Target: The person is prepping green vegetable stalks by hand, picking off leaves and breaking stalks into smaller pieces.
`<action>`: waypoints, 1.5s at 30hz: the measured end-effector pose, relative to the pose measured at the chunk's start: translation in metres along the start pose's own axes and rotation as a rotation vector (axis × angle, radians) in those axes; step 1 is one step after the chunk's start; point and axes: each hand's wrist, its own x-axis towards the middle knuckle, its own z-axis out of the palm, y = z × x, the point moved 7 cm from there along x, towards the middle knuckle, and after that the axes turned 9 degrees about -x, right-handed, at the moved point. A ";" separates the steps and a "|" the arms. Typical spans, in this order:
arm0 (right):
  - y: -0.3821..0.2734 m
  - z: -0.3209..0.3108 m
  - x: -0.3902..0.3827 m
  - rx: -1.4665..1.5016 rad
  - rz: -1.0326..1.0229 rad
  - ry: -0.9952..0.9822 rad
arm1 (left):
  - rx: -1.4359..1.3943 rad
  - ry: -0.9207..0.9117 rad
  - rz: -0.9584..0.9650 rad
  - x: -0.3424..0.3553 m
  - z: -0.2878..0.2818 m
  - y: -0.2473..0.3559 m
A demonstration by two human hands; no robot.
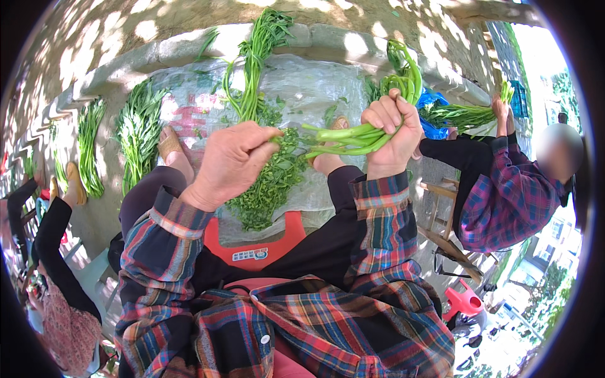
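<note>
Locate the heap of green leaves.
The heap of leaves lies on the plastic sheet, left of centre in the head view, between the person's feet.

We are outdoors, in a yard or at a roadside, we cannot tell which: sunlight (146, 30) dapples the dirt (195, 25), a curb (328, 39) edges it, and trees (563, 91) and stools (471, 303) show at the right.

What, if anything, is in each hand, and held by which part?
Right hand: green stems, gripped just behind their ends. Left hand: closed, but whether on anything cannot be told.
</note>
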 end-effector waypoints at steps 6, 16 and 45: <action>0.004 0.015 0.002 0.151 0.066 -0.169 | 0.188 -0.177 -0.064 -0.006 0.020 -0.008; 0.013 0.025 0.001 0.156 0.104 -0.247 | -0.073 -0.069 0.089 0.003 0.007 0.016; 0.026 0.030 -0.002 0.062 0.145 -0.251 | -0.002 -0.028 0.128 0.001 0.004 0.016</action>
